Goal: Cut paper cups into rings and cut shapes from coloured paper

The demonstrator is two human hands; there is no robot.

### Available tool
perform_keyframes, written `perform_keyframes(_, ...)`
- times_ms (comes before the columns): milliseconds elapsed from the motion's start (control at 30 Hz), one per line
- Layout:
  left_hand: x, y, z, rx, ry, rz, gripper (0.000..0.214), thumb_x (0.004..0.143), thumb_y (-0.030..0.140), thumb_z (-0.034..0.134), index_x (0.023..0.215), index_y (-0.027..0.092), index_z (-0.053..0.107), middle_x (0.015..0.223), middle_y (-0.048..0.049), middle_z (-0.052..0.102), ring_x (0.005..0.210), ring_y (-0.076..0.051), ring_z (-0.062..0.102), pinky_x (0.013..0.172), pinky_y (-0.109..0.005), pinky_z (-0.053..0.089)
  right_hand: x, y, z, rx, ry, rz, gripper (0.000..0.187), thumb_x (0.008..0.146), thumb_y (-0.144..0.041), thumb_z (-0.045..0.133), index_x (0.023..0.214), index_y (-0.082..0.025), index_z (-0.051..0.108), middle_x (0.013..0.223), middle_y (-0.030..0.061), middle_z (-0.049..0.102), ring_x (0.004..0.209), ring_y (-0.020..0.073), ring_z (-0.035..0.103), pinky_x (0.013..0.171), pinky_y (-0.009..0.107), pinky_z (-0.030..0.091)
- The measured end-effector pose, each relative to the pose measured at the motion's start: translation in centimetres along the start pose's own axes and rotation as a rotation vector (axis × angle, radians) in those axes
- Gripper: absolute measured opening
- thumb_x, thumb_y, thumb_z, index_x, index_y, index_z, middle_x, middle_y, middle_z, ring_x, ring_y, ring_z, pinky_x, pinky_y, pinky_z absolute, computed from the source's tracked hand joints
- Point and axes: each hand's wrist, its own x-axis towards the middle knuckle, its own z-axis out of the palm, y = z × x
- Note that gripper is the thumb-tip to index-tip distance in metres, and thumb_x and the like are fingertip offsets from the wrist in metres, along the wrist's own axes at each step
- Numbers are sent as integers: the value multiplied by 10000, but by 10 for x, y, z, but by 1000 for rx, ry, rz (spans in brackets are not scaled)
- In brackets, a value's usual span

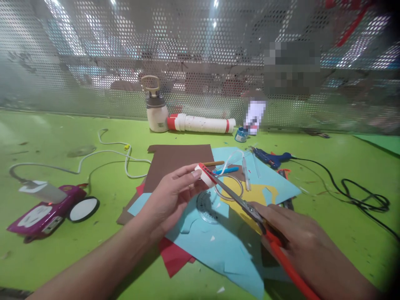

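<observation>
My left hand (175, 196) pinches a small white cap with a red edge (204, 174) between thumb and fingers, above the paper sheets. My right hand (296, 237) grips red-handled scissors (246, 208); their blades point up and left, with the tips at the red edge of the cap. Below lie a light blue sheet (231, 246), a brown sheet (175, 160), a yellow cut-out (253, 196) and a red sheet (175, 256). A clear protractor (208, 208) and a clear ring (229, 187) rest on the blue sheet.
On the green table (62, 146) stand a white bottle (156, 110) and a lying white tube (201, 123) by the perforated metal wall. A blue glue gun (270, 158) with black cable lies right; a purple case (46, 212) and white cable lie left.
</observation>
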Motion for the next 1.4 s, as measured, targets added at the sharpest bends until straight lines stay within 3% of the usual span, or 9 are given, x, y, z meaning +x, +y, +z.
perform_keyframes(300,1,-4,2,5,42,48,228,767,128,719,992,106,691,914,-112,734,795,-183,690,838,-364,571,-1,-2,-3,57,-110,89,349,831,-129,453,1124,-173,638,821,87,705,673,231,667,581,381,566)
perform_keyframes(600,-1,-3,3,1,-10,72,183,792,140,704,969,96,697,900,-101,733,795,-174,693,800,-317,575,-3,-3,-2,104,-104,81,344,847,-131,458,1152,-209,596,768,41,681,735,243,690,575,338,556)
perform_keyframes(967,0,-5,1,25,28,122,240,748,160,752,972,106,687,893,-105,738,795,-190,697,824,-352,558,0,-6,-5,103,-98,80,236,841,-166,458,972,-192,652,683,46,675,638,250,681,521,340,551)
perform_keyframes(1133,-1,-5,4,41,83,138,287,705,151,783,972,115,687,887,-93,736,771,-183,693,803,-352,548,0,-5,-2,76,-95,76,335,830,-126,429,1073,-202,647,744,64,701,666,239,685,556,342,561)
perform_keyframes(1400,-2,-9,5,75,65,189,284,734,175,765,994,111,668,900,-81,728,785,-168,681,825,-347,540,-2,-5,-1,133,-140,118,325,856,-151,434,1117,-202,619,772,63,681,715,253,684,600,386,567)
